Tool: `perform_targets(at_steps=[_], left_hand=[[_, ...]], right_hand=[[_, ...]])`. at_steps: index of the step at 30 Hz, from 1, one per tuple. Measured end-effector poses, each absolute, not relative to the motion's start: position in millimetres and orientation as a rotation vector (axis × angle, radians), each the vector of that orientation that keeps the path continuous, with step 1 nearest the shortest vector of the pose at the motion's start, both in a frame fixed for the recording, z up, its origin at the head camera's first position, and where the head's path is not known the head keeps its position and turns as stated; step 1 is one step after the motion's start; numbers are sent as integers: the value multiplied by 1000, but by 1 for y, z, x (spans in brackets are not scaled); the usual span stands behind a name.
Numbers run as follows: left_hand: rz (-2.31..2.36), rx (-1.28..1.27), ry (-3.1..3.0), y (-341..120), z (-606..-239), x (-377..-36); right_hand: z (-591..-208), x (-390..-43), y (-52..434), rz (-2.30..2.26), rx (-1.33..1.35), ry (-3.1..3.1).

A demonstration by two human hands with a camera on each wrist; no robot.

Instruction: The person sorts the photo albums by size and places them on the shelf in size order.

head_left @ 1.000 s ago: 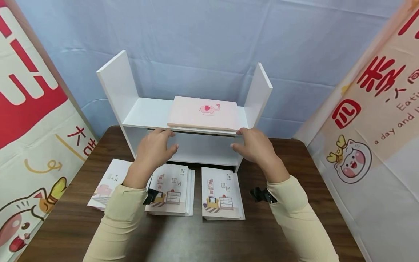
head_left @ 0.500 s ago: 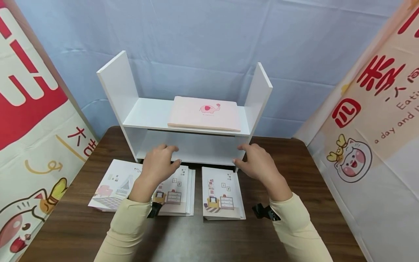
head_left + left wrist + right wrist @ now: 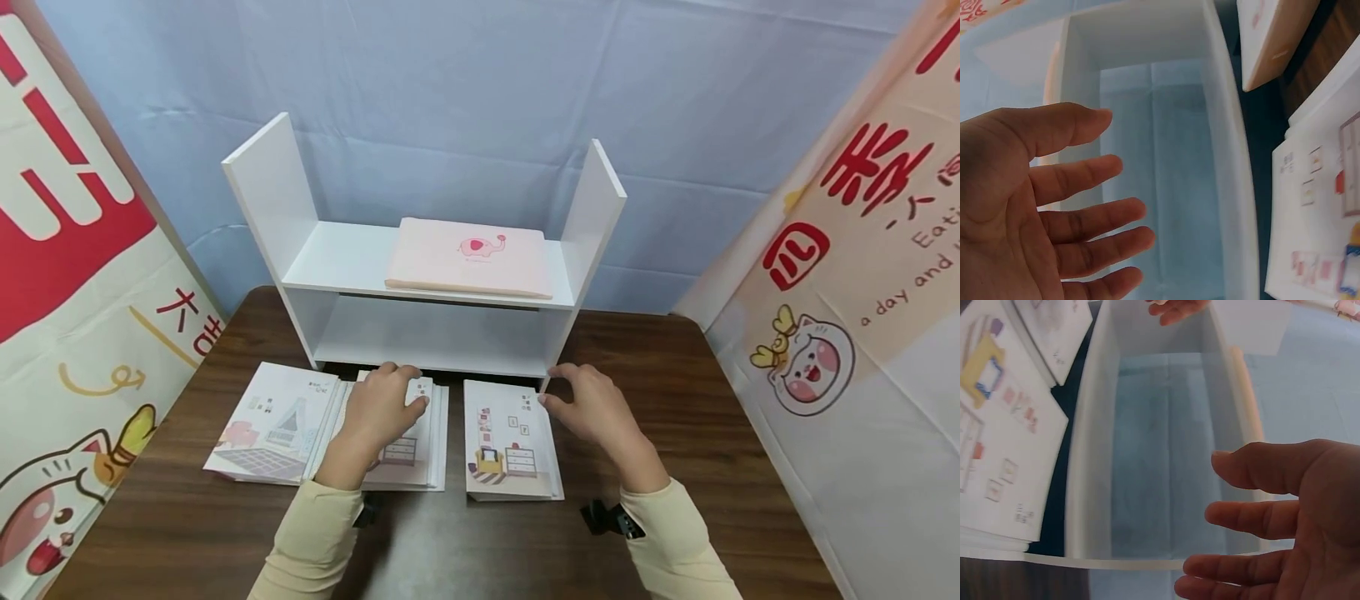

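The left hand hovers just above the middle stack of booklets, its fingers loosely spread and slightly bent; the grip is open and has hold of nothing. The left wrist view shows the palm bare, with all 5 fingers apart and nothing between them. Whether the fingertips touch the top cover cannot be told.

The right hand hangs at the far right corner of the right booklet stack, fingers relaxed and a little curled, thumb apart from them. Its grip is open too, and empty; the right wrist view shows the fingers spread in the air before the shelf.

3 stacks of booklets lie flat on the dark wooden bench, side by side near the person. The left stack is skewed and its right edge lies against the middle one. The covers show small drawings of furniture.

Just beyond the stacks stands a white shelf unit with 2 upright side panels, an upper board and a lower compartment. On the upper board, toward its right half, lies a flat pink book with a small elephant on its cover.

Behind the shelf hangs a pale blue cloth. Printed banners with cartoon cats and red characters stand at the left and right of the bench. Both sleeves are cream-coloured.
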State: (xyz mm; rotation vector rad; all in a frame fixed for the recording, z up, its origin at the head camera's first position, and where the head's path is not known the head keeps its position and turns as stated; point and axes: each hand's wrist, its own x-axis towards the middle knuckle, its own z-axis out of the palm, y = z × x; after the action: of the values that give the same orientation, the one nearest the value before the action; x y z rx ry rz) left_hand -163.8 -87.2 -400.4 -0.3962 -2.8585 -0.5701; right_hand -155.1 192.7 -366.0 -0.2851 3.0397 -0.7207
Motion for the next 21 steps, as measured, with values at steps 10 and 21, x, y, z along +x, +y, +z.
perform_targets(at_steps=[10,21], left_hand=[[-612,-363,-2842,-76,-425,-155],[-670,-285,-2861,-66,-445,-146]], right_hand=[[-396,-151,197,-745,-232,3065],[-424,-148,201,-779,-158,3040]])
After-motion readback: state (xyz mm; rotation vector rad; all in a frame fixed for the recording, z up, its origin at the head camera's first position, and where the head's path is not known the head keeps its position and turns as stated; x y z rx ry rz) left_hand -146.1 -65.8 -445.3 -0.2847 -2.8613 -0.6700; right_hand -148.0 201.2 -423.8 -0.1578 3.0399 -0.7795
